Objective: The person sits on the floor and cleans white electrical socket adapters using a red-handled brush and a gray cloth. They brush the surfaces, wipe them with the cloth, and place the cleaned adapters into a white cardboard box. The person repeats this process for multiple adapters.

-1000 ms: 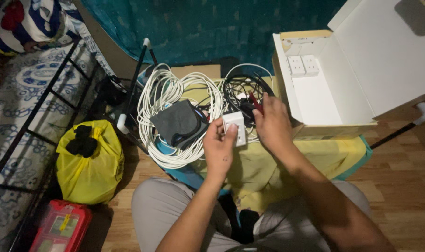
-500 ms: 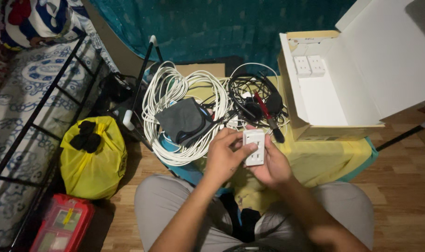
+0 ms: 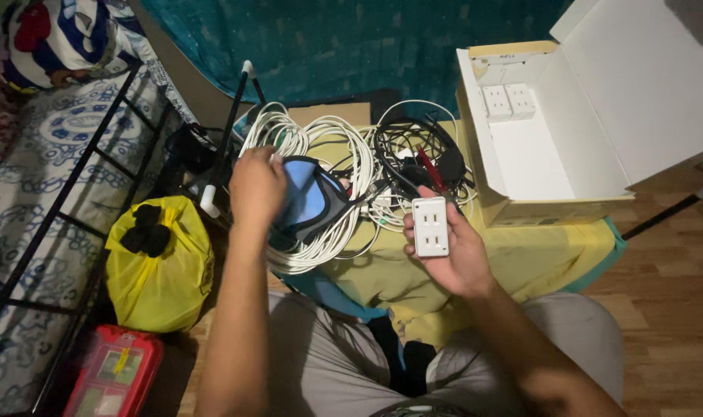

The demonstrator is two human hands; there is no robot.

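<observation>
Wooden floor (image 3: 660,309) under me, teal wall (image 3: 367,38) ahead, and I'm sitting with a yellow cloth (image 3: 521,262) spread out in front of my knees. My right hand (image 3: 456,251) is cupped around a white outlet plate (image 3: 430,226), held flat in the palm with its face up, thumb along the left edge, just over the near part of the cloth. My left hand (image 3: 256,185) is out over the pile, fingers closed on the edge of a blue and grey cloth pouch (image 3: 309,199) that sits on top of a big coil of white cable (image 3: 321,154). Right beside that coil is a tangle of black wires (image 3: 413,143) with a red-handled tool (image 3: 429,166) lying in it. On the right an open cardboard box (image 3: 521,154) rests on the cloth, lid flipped back, with two more white outlets (image 3: 508,101) tucked in its far corner. Off to my left there's a yellow bag (image 3: 158,270) with something black on top, a red plastic case (image 3: 112,371) near the bottom edge, and a black metal bed frame (image 3: 66,193) well apart from the cloth.
</observation>
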